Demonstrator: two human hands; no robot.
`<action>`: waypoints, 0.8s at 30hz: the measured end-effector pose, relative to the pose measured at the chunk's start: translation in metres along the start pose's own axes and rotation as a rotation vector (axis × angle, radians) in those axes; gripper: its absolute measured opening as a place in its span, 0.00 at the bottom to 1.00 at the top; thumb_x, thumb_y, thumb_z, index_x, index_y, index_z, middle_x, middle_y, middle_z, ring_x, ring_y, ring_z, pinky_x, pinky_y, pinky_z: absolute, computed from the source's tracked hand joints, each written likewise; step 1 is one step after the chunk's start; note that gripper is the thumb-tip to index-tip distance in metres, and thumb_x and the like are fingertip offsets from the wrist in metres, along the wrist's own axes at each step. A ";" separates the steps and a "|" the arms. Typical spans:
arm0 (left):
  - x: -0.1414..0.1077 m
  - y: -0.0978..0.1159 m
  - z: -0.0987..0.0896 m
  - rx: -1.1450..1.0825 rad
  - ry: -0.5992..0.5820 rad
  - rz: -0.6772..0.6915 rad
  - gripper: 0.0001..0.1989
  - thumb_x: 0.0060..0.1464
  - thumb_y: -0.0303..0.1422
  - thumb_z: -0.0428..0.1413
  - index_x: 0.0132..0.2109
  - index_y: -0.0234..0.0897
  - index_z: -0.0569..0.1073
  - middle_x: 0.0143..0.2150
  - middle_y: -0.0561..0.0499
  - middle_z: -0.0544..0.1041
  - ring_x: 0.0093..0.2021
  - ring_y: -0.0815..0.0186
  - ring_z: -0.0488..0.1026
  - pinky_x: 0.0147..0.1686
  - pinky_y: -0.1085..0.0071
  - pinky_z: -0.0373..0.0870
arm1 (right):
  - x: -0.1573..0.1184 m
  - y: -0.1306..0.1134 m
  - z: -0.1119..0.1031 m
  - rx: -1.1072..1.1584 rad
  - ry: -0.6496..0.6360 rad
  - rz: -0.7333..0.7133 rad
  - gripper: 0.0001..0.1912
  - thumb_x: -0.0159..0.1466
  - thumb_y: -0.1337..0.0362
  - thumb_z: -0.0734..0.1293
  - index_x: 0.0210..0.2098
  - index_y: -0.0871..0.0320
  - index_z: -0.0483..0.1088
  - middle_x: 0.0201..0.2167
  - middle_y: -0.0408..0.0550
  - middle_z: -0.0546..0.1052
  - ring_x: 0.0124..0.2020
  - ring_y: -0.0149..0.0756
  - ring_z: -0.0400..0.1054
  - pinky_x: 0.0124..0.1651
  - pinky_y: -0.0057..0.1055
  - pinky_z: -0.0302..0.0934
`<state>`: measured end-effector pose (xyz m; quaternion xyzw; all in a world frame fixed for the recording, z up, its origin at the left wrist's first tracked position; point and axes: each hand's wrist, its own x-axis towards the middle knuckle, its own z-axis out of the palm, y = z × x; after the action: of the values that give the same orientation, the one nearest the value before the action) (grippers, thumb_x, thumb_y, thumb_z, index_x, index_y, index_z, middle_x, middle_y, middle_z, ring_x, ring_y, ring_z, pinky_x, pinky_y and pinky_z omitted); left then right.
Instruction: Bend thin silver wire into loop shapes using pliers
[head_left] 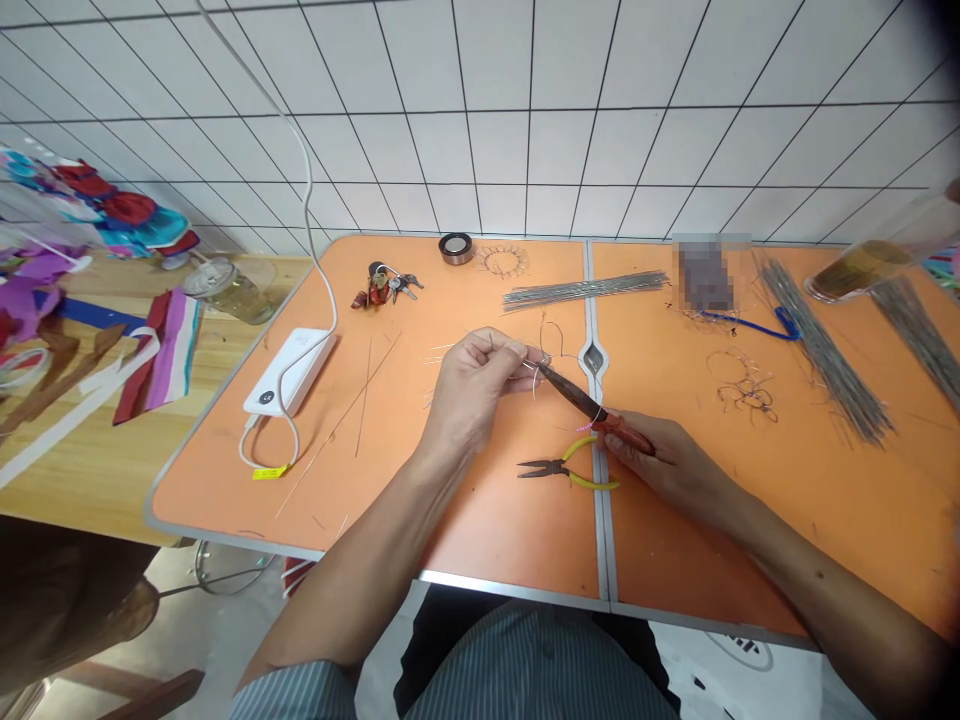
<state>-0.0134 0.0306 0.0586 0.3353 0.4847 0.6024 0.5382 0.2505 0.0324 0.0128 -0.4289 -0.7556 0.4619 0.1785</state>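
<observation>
Wire bundle [585, 290] lies on the table [517, 540], behind the held pliers [574, 391].

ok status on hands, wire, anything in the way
Left hand pinching thin wire. Right hand closed on red-handled pliers, tips at the wire. Yellow-handled pliers lying close by.

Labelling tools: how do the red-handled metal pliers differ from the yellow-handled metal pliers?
The red-handled metal pliers are in the right hand; the yellow-handled metal pliers lie on the orange tabletop. The red pair's tip is up at the left hand; the yellow pair's tip points left. Both have dark metal jaws.
</observation>
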 end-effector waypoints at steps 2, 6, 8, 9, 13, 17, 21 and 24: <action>0.000 -0.001 -0.001 0.005 -0.009 0.007 0.12 0.55 0.37 0.68 0.32 0.37 0.74 0.38 0.45 0.87 0.35 0.65 0.84 0.36 0.72 0.81 | 0.000 -0.001 0.000 -0.002 -0.002 0.011 0.21 0.77 0.47 0.62 0.48 0.56 0.79 0.35 0.44 0.75 0.35 0.38 0.66 0.39 0.33 0.59; 0.000 -0.003 0.000 0.004 -0.015 0.016 0.12 0.56 0.36 0.67 0.32 0.37 0.74 0.37 0.46 0.87 0.34 0.66 0.83 0.35 0.73 0.81 | -0.001 -0.003 -0.001 -0.005 -0.005 0.009 0.21 0.77 0.47 0.62 0.49 0.56 0.78 0.34 0.43 0.73 0.35 0.38 0.65 0.40 0.32 0.59; 0.000 -0.003 0.001 0.003 -0.013 0.022 0.12 0.56 0.36 0.67 0.32 0.37 0.74 0.36 0.47 0.86 0.34 0.67 0.83 0.36 0.73 0.81 | -0.001 -0.004 -0.001 -0.001 -0.009 0.002 0.21 0.78 0.48 0.61 0.49 0.56 0.78 0.34 0.43 0.72 0.35 0.38 0.64 0.40 0.32 0.60; 0.000 -0.003 0.001 0.002 -0.010 0.022 0.12 0.55 0.36 0.68 0.32 0.37 0.74 0.35 0.47 0.86 0.34 0.66 0.84 0.36 0.73 0.81 | 0.000 -0.004 -0.001 0.002 -0.008 0.000 0.21 0.78 0.48 0.61 0.48 0.56 0.78 0.34 0.43 0.72 0.36 0.38 0.64 0.40 0.33 0.60; 0.000 -0.003 0.002 -0.003 -0.006 0.016 0.13 0.54 0.37 0.69 0.32 0.37 0.74 0.35 0.48 0.85 0.35 0.66 0.84 0.36 0.73 0.82 | 0.000 -0.004 0.000 0.018 -0.005 0.004 0.21 0.77 0.48 0.62 0.45 0.57 0.77 0.33 0.44 0.72 0.35 0.38 0.63 0.39 0.32 0.59; 0.000 -0.004 0.001 -0.002 -0.014 0.028 0.13 0.54 0.37 0.69 0.32 0.36 0.74 0.35 0.47 0.86 0.32 0.68 0.82 0.35 0.73 0.82 | 0.000 -0.005 0.000 0.010 0.001 0.011 0.20 0.77 0.47 0.62 0.42 0.55 0.76 0.30 0.42 0.70 0.33 0.37 0.62 0.37 0.32 0.57; 0.001 -0.005 0.000 0.006 -0.011 0.022 0.13 0.53 0.38 0.69 0.33 0.36 0.75 0.37 0.46 0.87 0.30 0.69 0.81 0.35 0.73 0.81 | 0.000 -0.003 0.001 -0.026 0.027 -0.002 0.20 0.76 0.47 0.63 0.38 0.55 0.75 0.29 0.43 0.71 0.31 0.38 0.62 0.34 0.31 0.57; 0.001 -0.006 0.000 -0.003 -0.006 0.017 0.13 0.53 0.38 0.70 0.33 0.36 0.75 0.37 0.46 0.87 0.30 0.70 0.81 0.35 0.74 0.81 | 0.000 -0.001 0.002 -0.041 0.044 -0.015 0.20 0.76 0.47 0.63 0.38 0.54 0.75 0.30 0.43 0.72 0.32 0.38 0.64 0.34 0.31 0.57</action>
<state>-0.0119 0.0317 0.0529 0.3404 0.4795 0.6065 0.5351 0.2490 0.0314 0.0124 -0.4366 -0.7641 0.4354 0.1895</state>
